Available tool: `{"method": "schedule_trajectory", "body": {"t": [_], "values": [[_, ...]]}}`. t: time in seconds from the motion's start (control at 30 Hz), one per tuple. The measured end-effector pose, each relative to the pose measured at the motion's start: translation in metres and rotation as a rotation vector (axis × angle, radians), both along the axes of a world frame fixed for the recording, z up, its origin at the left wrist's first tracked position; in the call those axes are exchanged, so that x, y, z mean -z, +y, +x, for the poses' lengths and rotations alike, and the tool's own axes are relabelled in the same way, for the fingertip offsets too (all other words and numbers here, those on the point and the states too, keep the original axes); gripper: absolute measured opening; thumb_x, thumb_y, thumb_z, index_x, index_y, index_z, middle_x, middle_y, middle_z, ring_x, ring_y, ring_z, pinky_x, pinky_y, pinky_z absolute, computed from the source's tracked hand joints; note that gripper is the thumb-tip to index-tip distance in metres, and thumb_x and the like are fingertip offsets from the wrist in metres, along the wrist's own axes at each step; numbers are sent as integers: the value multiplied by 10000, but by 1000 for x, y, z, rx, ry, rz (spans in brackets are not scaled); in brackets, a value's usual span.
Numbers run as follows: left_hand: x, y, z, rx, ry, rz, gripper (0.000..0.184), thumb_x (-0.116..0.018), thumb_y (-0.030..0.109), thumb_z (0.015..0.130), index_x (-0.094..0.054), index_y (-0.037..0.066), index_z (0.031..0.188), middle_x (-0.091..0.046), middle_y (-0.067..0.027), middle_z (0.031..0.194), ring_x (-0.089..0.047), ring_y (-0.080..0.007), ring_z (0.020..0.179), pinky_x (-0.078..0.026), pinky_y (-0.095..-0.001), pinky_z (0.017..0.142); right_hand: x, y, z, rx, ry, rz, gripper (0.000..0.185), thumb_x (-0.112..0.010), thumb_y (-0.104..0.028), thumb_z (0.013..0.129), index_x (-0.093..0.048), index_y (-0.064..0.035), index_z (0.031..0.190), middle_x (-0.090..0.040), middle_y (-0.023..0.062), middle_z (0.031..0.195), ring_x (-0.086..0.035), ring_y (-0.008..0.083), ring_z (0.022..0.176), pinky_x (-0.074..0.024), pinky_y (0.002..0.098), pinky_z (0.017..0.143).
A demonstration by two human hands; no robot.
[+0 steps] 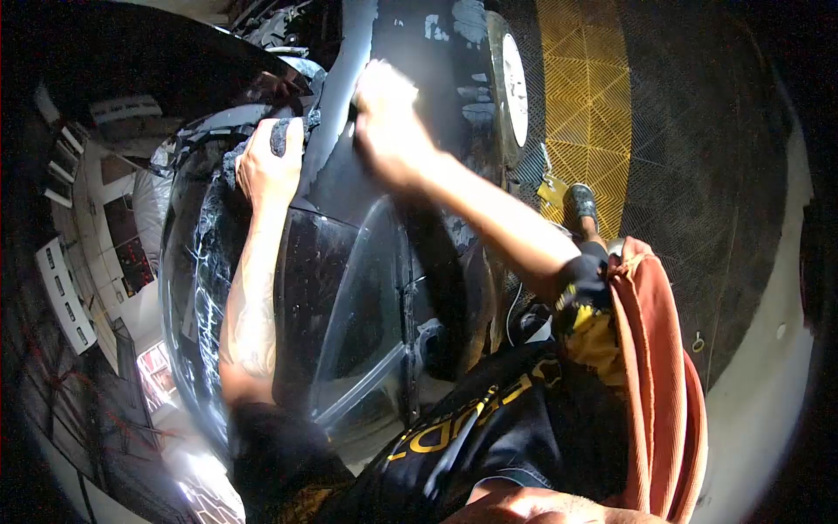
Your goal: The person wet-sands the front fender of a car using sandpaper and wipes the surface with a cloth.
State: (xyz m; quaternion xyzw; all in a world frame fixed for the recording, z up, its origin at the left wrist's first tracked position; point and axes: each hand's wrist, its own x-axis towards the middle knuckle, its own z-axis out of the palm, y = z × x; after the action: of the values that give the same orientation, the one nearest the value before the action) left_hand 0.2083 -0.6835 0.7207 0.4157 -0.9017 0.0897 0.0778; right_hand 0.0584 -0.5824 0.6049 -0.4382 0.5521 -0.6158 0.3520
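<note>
Nearest, a salmon-coloured ribbed cloth [659,367] hung to the right beside the wearer's black shirt with yellow lettering [489,424]. Beyond the shirt, to the left, lay the curved side window [362,297] of a black car.

Farther along, the left hand [269,170] was planted on the car's far left part, its fingers bent and spread. Dark speckled material [279,138] showed between them, but whether it was grasped could not be told. The right hand [388,109] was a bright blur at the black body panel [445,70], just right of a long pale-grey strip [351,48]; its fingers looked curled in, though what they gripped, if anything, could not be made out.

The panel stretched beyond the window to the far edge of view, left of a white-rimmed wheel [515,92]. Its surface seemed only partly worked: the strip and scattered grey patches [471,22] looked already treated, while darker areas between them appeared less so. An even finish had not been reached. Right of the wheel ran yellow ridged floor tiles [585,105].
</note>
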Motion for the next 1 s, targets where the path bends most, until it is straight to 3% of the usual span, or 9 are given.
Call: {"method": "schedule_trajectory", "body": {"t": [0.17, 0.23, 0.3, 0.33, 0.47, 0.63, 0.87, 0.9, 1.0], "values": [[2, -1, -2, -63, -1, 22, 377, -671, 435, 897, -686, 79, 1018, -723, -182, 982, -696, -379, 899, -527, -460, 814, 11, 51, 70, 50, 85, -387, 412, -431, -37, 865, -489, 79, 1256, -437, 346, 1334, -405, 502, 1290, -256, 581, 1147], [2, -2, -3, -39, -2, 6, 374, -671, 435, 898, -687, 81, 1019, -724, -180, 983, -697, -379, 901, -527, -459, 816, 4, 17, 16, -59, -21, 69, 377, -441, -82, 914, -483, 83, 1251, -477, 341, 1311, -444, 453, 1264, -308, 494, 1133], [0, 2, 0, -22, -3, -13, 372, -671, 435, 898, -688, 84, 1020, -725, -177, 985, -697, -378, 903, -528, -458, 818, 15, -8, 20, 530, 339, -159, 241, -448, -90, 915, -521, 61, 1088, -542, 302, 1107, -514, 431, 1093, -387, 492, 1024], [0, 1, -1, -27, -6, -17, 369, -670, 433, 899, -689, 85, 1020, -726, -175, 985, -697, -377, 906, -527, -458, 820, -19, 6, 9, -114, -84, 179, 262, -438, -85, 912, -538, 71, 1097, -541, 306, 1163, -503, 439, 1159, -370, 498, 1052], [2, 1, -4, -43, 8, 23, 351, -671, 418, 902, -690, 88, 1020, -726, -171, 987, -694, -377, 920, -523, -460, 826, -29, 60, 76, 205, 165, -327, 342, -419, -59, 911, -523, 81, 1205, -483, 333, 1298, -443, 465, 1273, -291, 487, 1155], [-1, 2, -2, -18, 6, 18, 341, -669, 405, 907, -688, 83, 1017, -725, -172, 985, -692, -378, 918, -521, -461, 820, 1, -20, 2, 343, -16, -73, 182, -470, -69, 880, -493, 51, 1014, -505, 277, 1043, -504, 443, 969, -409, 541, 902], [1, 0, -3, -10, 3, 6, 374, -645, 429, 934, -687, 70, 1031, -717, -206, 964, -687, -402, 918, -529, -456, 801, -2, 4, 14, 82, -65, -6, 359, -420, -58, 894, -547, 81, 1200, -539, 322, 1229, -495, 460, 1200, -373, 485, 1079], [2, 1, -3, -2, 2, 7, 371, -647, 425, 933, -686, 69, 1031, -716, -209, 968, -687, -402, 921, -529, -457, 800, -3, -10, 1, 490, 93, -173, 306, -426, -44, 865, -546, 76, 1120, -535, 318, 1131, -509, 462, 1102, -409, 495, 991], [-1, 3, -6, -2, 5, -3, 351, -655, 406, 926, -682, 66, 1006, -718, -196, 962, -688, -393, 906, -526, -458, 797, -23, 10, 21, 71, 21, -6, 441, -462, -25, 837, -498, 76, 1265, -486, 339, 1284, -445, 463, 1261, -337, 484, 1112]]}}
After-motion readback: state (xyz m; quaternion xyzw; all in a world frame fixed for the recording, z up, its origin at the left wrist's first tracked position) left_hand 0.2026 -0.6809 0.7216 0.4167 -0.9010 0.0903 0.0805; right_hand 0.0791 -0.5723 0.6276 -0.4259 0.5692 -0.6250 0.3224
